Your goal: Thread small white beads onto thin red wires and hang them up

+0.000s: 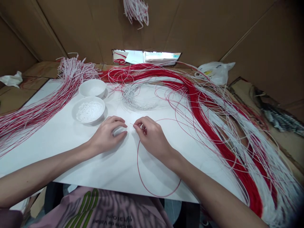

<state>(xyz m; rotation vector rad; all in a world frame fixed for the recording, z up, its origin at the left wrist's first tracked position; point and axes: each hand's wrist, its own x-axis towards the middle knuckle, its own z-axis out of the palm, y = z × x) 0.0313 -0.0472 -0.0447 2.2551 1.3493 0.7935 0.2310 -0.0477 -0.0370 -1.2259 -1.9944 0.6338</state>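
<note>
My right hand (152,136) pinches the tip of a thin red cord (142,177) between thumb and forefinger; the cord loops down across the white table sheet (95,158) and back up past my wrist. My left hand (108,134) rests on the sheet just left of it, fingers curled, fingertips a short gap from the cord's tip; whether it holds something small I cannot tell. A white bowl of small white beads (88,110) stands just beyond my left hand, with a second white bowl (92,87) behind it.
A thick bundle of red and white cords (213,126) sweeps across the right side. Finished red-and-white strands (35,107) lie at the left. A coil of white cords (135,98) sits mid-table. Cardboard walls surround; a plastic bag (213,72) lies back right.
</note>
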